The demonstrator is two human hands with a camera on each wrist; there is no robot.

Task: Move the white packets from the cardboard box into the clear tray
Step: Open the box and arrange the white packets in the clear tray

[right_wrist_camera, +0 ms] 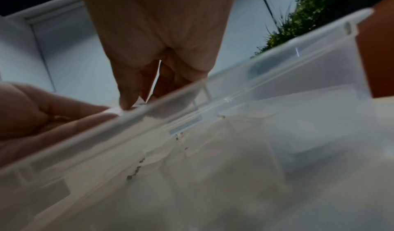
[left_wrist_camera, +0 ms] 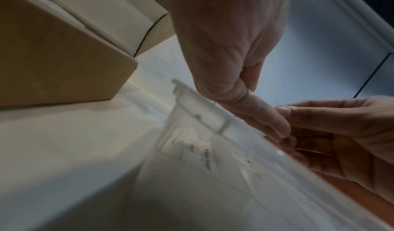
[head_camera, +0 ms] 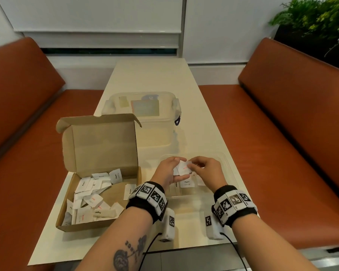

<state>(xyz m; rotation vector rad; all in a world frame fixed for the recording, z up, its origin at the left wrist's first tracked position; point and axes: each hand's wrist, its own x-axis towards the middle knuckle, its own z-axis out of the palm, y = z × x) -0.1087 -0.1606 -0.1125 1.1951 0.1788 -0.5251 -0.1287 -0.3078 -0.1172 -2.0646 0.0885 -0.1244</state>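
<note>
Both hands meet over the clear tray (head_camera: 226, 163), which sits on the bench (head_camera: 149, 75) at about 3 o'clock from the open cardboard box (head_camera: 98, 145): the left hand (head_camera: 167, 170) and right hand (head_camera: 207, 171) each have their fingers (head_camera: 181, 159) curled narrowly onto the same small bunch of white packets (head_camera: 183, 169), held just above the tray. A few packets already lie in the tray below the hands, one reading "Pepper" (head_camera: 187, 182). Many more packets (head_camera: 92, 198) remain heaped in the box, toward its 6 o'clock end.
</note>
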